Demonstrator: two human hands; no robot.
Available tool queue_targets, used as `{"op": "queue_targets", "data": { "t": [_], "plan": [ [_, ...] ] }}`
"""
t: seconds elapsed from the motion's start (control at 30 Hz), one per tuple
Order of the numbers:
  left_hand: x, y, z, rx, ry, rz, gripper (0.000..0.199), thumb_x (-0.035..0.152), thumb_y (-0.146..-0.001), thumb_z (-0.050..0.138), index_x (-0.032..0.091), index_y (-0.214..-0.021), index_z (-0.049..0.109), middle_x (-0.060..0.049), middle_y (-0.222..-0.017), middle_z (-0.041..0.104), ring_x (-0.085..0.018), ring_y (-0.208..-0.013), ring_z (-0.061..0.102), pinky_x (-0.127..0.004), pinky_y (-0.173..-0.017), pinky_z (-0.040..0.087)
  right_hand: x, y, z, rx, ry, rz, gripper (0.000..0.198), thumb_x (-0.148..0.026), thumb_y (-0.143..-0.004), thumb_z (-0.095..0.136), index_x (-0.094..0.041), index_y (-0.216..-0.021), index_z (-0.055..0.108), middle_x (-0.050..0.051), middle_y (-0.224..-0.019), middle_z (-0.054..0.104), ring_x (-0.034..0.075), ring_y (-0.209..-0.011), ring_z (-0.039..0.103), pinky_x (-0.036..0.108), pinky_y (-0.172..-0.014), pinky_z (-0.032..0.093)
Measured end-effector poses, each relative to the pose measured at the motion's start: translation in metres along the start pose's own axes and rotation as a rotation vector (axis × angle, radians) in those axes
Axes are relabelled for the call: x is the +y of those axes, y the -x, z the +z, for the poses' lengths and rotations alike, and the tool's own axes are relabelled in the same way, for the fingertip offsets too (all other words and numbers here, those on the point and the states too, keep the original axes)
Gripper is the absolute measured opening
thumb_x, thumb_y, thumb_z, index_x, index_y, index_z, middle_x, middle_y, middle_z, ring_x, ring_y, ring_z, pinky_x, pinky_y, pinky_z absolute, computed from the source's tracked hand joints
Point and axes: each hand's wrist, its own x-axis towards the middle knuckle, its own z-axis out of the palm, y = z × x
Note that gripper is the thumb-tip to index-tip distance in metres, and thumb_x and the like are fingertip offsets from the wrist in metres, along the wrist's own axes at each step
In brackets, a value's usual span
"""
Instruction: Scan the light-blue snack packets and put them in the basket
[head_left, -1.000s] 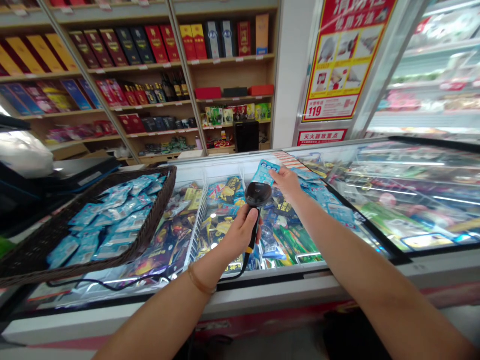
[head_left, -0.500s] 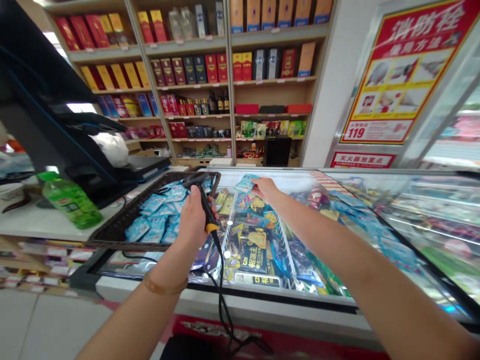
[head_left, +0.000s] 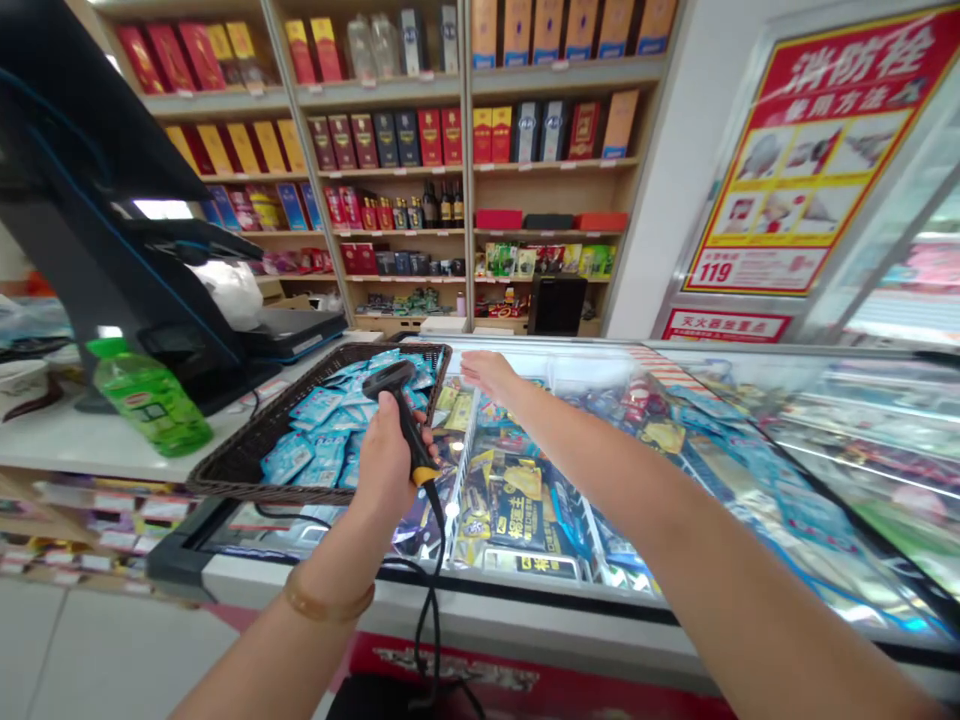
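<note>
A black barcode scanner (head_left: pixel 409 425) with a yellow ring at its base is gripped in my left hand (head_left: pixel 382 445), and its cable hangs down the freezer front. The scanner head is above the right part of a dark woven basket (head_left: pixel 281 494), which is heaped with small blue packets (head_left: pixel 328 415). Just beyond the basket's right rim, over the freezer's glass top, is my right hand (head_left: pixel 489 374). Its fingers stretch left toward the basket, and no packet shows in them.
Beneath the glass of the chest freezer (head_left: pixel 480 608) lie many packaged foods (head_left: pixel 521 510). On the left counter stand a green bottle (head_left: pixel 152 402) and a black terminal (head_left: pixel 112 230). Shelves (head_left: pixel 394 172) of boxes line the back.
The blue packet my right hand held over the freezer is no longer in it. That hand has moved left toward the basket and its fingers have straightened. My left hand still holds the barcode scanner.
</note>
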Motion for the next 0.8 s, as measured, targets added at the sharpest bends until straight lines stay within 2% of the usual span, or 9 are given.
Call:
{"op": "queue_targets", "data": {
  "t": [0.1,0.27,0.4,0.47,0.53,0.6,0.7,0.8],
  "plan": [
    [-0.017,0.009,0.028,-0.062,0.026,-0.047,0.055,0.074,-0.085,0.067,0.022,-0.097,0.053,0.005,-0.069,0.057,-0.009,-0.046,0.052,-0.021,-0.042,0.043,0.016,0.012,-0.061,0.117,0.1,-0.016,0.014,-0.006,-0.077,0.072,-0.019,-0.082,0.07,0.001,-0.08,0.073,0.015,-0.083,0.07,0.035,-0.094,0.059],
    [-0.054,0.026,0.086,-0.202,-0.001,-0.131,0.056,0.076,-0.085,0.064,0.022,-0.092,0.053,0.004,-0.064,0.056,-0.011,-0.046,0.054,-0.021,-0.041,0.041,0.027,0.036,-0.175,0.313,0.302,-0.065,0.015,-0.012,-0.082,0.063,-0.018,-0.089,0.075,0.005,-0.1,0.08,0.02,-0.101,0.073,0.038,-0.101,0.055],
    [-0.086,0.036,0.13,-0.319,-0.02,-0.184,0.059,0.081,-0.085,0.059,0.023,-0.091,0.051,0.004,-0.061,0.054,-0.014,-0.047,0.057,-0.024,-0.04,0.039,0.028,0.056,-0.261,0.449,0.876,-0.217,0.028,-0.015,-0.088,0.057,-0.016,-0.106,0.079,0.013,-0.12,0.078,0.025,-0.12,0.07,0.04,-0.111,0.05],
    [-0.1,0.04,0.143,-0.358,-0.025,-0.189,0.06,0.081,-0.084,0.06,0.023,-0.093,0.051,0.004,-0.063,0.055,-0.014,-0.047,0.057,-0.023,-0.039,0.039,0.027,0.068,-0.296,0.508,1.106,-0.234,0.031,-0.017,-0.091,0.057,-0.015,-0.111,0.08,0.017,-0.126,0.075,0.03,-0.129,0.065,0.043,-0.115,0.046],
    [-0.114,0.043,0.148,-0.378,-0.035,-0.162,0.06,0.08,-0.082,0.065,0.023,-0.095,0.05,0.004,-0.069,0.058,-0.012,-0.048,0.056,-0.023,-0.039,0.039,0.025,0.078,-0.321,0.573,1.276,-0.173,0.033,-0.022,-0.093,0.058,-0.015,-0.118,0.079,0.021,-0.136,0.069,0.036,-0.135,0.06,0.049,-0.116,0.044],
    [-0.124,0.045,0.145,-0.382,-0.065,-0.14,0.062,0.08,-0.079,0.068,0.023,-0.096,0.05,0.004,-0.074,0.059,-0.01,-0.047,0.054,-0.023,-0.04,0.04,0.022,0.087,-0.336,0.623,1.387,-0.038,0.037,-0.029,-0.096,0.059,-0.013,-0.124,0.077,0.024,-0.146,0.061,0.041,-0.14,0.055,0.054,-0.115,0.043],
    [-0.132,0.047,0.134,-0.375,-0.117,-0.147,0.064,0.082,-0.078,0.068,0.023,-0.094,0.05,0.005,-0.073,0.058,-0.009,-0.045,0.05,-0.024,-0.04,0.042,0.018,0.094,-0.344,0.627,1.488,0.164,0.045,-0.039,-0.1,0.055,-0.01,-0.129,0.074,0.026,-0.152,0.055,0.044,-0.147,0.046,0.058,-0.116,0.039],
    [-0.133,0.048,0.126,-0.373,-0.14,-0.183,0.063,0.082,-0.079,0.066,0.023,-0.093,0.05,0.004,-0.071,0.058,-0.01,-0.045,0.05,-0.025,-0.041,0.041,0.019,0.095,-0.344,0.613,1.539,0.248,0.046,-0.041,-0.101,0.053,-0.012,-0.128,0.075,0.026,-0.15,0.058,0.043,-0.149,0.043,0.057,-0.117,0.037]
  ]
}}
